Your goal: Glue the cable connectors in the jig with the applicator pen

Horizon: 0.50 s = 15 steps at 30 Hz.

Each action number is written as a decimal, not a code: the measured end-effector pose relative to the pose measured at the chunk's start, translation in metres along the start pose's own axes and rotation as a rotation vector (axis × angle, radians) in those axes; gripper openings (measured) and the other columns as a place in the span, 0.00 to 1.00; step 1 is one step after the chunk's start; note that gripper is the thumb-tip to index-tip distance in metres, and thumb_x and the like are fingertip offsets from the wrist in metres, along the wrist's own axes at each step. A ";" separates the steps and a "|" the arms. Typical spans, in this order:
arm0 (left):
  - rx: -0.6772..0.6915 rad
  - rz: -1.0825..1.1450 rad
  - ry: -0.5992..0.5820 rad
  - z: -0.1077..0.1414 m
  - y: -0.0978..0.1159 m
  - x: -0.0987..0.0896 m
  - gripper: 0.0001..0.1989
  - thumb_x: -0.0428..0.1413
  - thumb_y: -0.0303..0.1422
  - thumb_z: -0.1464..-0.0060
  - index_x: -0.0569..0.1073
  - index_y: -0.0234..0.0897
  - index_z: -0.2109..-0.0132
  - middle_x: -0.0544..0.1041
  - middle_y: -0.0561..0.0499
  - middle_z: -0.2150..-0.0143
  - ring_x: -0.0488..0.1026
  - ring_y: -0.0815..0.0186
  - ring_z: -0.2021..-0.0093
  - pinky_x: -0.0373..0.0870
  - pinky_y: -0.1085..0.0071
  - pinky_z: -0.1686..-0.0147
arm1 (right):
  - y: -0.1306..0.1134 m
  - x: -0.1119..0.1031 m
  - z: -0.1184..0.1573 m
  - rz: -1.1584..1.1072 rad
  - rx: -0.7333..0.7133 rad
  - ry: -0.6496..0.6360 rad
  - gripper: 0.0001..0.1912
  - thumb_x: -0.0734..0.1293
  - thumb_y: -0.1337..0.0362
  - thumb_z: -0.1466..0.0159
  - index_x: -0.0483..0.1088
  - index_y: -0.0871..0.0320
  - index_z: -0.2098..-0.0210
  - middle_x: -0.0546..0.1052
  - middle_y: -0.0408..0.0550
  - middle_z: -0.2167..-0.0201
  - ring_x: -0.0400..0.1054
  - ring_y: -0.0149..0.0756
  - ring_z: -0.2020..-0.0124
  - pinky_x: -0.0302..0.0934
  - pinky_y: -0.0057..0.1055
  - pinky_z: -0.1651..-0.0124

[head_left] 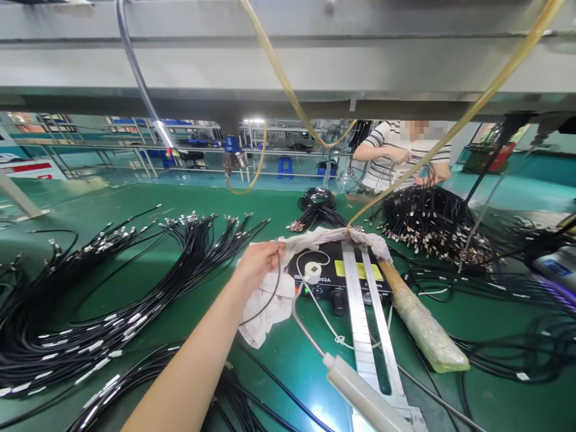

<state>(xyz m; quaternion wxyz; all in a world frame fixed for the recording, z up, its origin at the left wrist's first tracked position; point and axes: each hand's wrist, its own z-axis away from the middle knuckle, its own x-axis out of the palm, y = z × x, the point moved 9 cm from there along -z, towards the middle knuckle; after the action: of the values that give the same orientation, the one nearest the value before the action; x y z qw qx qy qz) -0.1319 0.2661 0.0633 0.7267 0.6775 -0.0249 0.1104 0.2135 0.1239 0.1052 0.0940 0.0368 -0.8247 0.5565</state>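
The left hand point(263, 261) pinches a thin black cable point(279, 273) that bends down over the white cloth point(281, 307) beside the black box point(324, 294); I'd say a light, steady grip would avoid kinking it

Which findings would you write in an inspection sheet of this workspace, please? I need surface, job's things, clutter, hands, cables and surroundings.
Surface: green table, shiny with light reflections.
Job's things: thin black cable, beside a black box with a yellow label.
Clutter: crumpled white cloth around the box; metal frame across it; white-handled tool in front.
Hands: left hand has its fingers closed on the thin cable; right hand not in view.
Cables: black bundle at left, coil behind the box, large pile at far right.
Surroundings: co-worker at the large pile; blue stool behind; yellow hose hanging overhead.
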 end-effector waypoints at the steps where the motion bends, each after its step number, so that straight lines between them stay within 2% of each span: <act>1: -0.016 0.015 0.002 -0.001 -0.002 -0.001 0.10 0.55 0.36 0.38 0.72 0.32 0.56 0.74 0.52 0.65 0.70 0.73 0.72 0.71 0.74 0.73 | 0.005 0.004 -0.006 -0.007 -0.002 -0.003 0.44 0.33 0.55 0.30 0.75 0.69 0.62 0.71 0.46 0.62 0.73 0.41 0.53 0.65 0.27 0.62; 4: -0.066 0.054 0.009 -0.004 -0.008 -0.004 0.10 0.56 0.36 0.38 0.72 0.31 0.56 0.74 0.52 0.65 0.70 0.73 0.72 0.71 0.75 0.74 | 0.018 0.015 -0.021 -0.029 -0.011 -0.007 0.36 0.40 0.55 0.26 0.75 0.64 0.62 0.73 0.44 0.66 0.73 0.43 0.55 0.69 0.27 0.62; 7: -0.118 0.083 -0.002 -0.004 -0.015 -0.002 0.11 0.56 0.36 0.38 0.72 0.31 0.55 0.74 0.51 0.63 0.71 0.72 0.70 0.72 0.74 0.72 | 0.025 0.027 -0.031 -0.048 -0.029 -0.008 0.42 0.34 0.55 0.29 0.74 0.68 0.60 0.71 0.44 0.63 0.73 0.42 0.54 0.66 0.29 0.59; 9: -0.153 0.095 -0.015 -0.003 -0.018 -0.001 0.11 0.56 0.36 0.38 0.72 0.32 0.55 0.74 0.51 0.62 0.72 0.71 0.69 0.73 0.73 0.72 | 0.028 0.034 -0.034 -0.059 -0.043 -0.004 0.42 0.34 0.55 0.29 0.74 0.67 0.60 0.71 0.44 0.62 0.72 0.42 0.53 0.66 0.30 0.59; 12: -0.190 0.107 -0.025 -0.002 -0.022 -0.001 0.11 0.56 0.35 0.38 0.71 0.31 0.54 0.74 0.51 0.63 0.72 0.71 0.70 0.72 0.74 0.72 | 0.033 0.046 -0.033 -0.072 -0.062 0.006 0.36 0.39 0.55 0.26 0.74 0.64 0.59 0.73 0.45 0.62 0.73 0.42 0.54 0.68 0.28 0.62; 15: -0.204 0.114 -0.022 -0.003 -0.025 -0.003 0.10 0.56 0.35 0.38 0.72 0.31 0.55 0.74 0.51 0.63 0.71 0.72 0.71 0.72 0.74 0.73 | 0.037 0.060 -0.026 -0.077 -0.078 0.014 0.48 0.26 0.60 0.32 0.74 0.69 0.59 0.70 0.44 0.61 0.71 0.43 0.51 0.64 0.28 0.60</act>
<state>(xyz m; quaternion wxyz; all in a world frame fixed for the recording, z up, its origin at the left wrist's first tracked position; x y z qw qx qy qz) -0.1305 0.2671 0.0381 0.7841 0.5987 -0.0825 0.1412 0.1519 0.1647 0.0927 0.1225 0.0607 -0.8431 0.5201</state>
